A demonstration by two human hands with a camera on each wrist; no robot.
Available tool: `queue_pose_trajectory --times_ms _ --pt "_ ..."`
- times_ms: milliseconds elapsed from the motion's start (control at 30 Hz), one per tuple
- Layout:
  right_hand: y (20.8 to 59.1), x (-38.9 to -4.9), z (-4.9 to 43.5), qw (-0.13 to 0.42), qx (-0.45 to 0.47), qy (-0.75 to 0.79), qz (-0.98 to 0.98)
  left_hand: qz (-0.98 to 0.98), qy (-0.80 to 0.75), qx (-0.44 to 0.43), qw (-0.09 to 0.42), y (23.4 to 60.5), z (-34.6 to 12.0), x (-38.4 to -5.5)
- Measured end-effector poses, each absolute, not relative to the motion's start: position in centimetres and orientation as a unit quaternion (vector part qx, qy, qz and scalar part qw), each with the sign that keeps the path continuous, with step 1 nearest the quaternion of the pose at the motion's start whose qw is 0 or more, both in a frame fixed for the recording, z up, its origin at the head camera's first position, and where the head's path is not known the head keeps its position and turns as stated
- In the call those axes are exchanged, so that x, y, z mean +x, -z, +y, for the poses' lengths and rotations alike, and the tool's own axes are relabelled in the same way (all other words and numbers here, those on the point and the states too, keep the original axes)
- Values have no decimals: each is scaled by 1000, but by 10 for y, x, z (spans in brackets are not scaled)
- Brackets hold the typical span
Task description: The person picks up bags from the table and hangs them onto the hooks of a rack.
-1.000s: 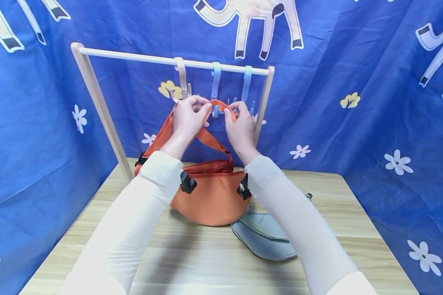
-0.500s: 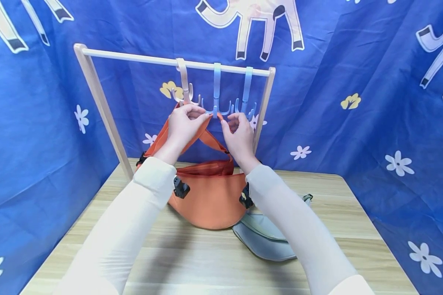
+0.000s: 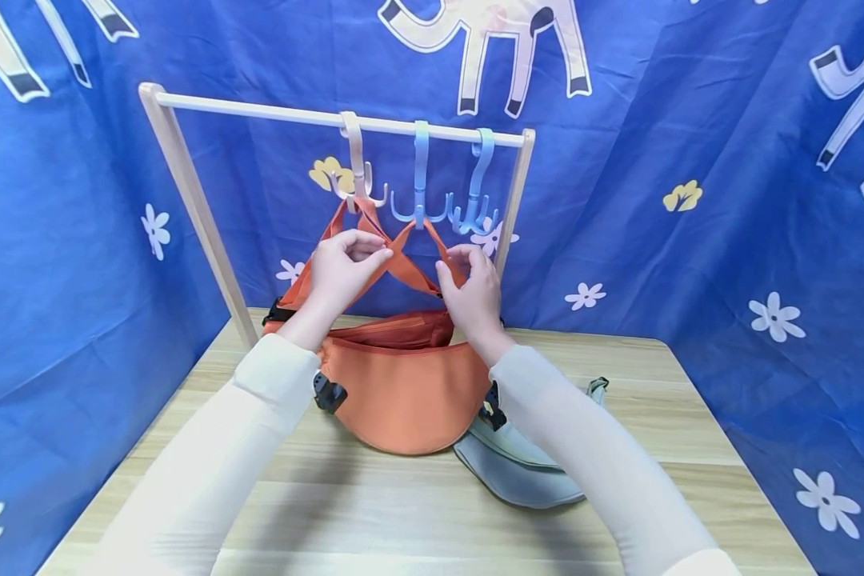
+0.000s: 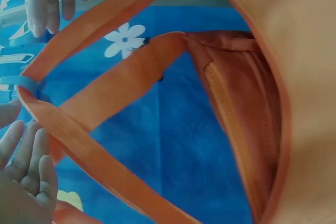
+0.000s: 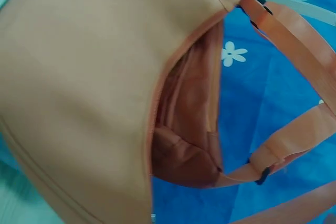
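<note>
An orange bag (image 3: 403,392) with an open zipped top and a dark red inner part hangs low at the tabletop. One strap (image 4: 105,166) loops over the middle blue hook (image 3: 420,176); another orange strap (image 3: 363,212) hangs on the pink hook (image 3: 356,152). My left hand (image 3: 342,264) is just left of the looped strap, its thumb and fingers loose at the strap's edge. On the other side, my right hand (image 3: 475,292) has its fingers relaxed beside the strap's right leg. In the left wrist view, the fingers of both hands lie alongside the strap.
A white-barred wooden rack (image 3: 259,110) carries the hooks, including a second blue one (image 3: 475,184) at the right. A grey-green bag (image 3: 526,472) lies on the wooden table (image 3: 374,520), partly behind my right forearm. Blue printed cloth (image 3: 619,264) hangs around.
Both hands have lowered from the middle blue hook, moved apart and let go of the strap they pinched. The strap now hangs from that hook, and the orange bag's front has sunk slightly.
</note>
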State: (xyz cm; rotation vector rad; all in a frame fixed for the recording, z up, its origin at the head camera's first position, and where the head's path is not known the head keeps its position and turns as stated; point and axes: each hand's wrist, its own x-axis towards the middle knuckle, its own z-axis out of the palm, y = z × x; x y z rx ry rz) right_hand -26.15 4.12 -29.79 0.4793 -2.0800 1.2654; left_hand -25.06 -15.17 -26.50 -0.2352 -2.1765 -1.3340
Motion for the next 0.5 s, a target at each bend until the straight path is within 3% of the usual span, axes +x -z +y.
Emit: queue_pose_trajectory --times_ms 500 --pt "342 -254 61 272 198 -511 -791 -792 528 -109 286 316 -157 -238"
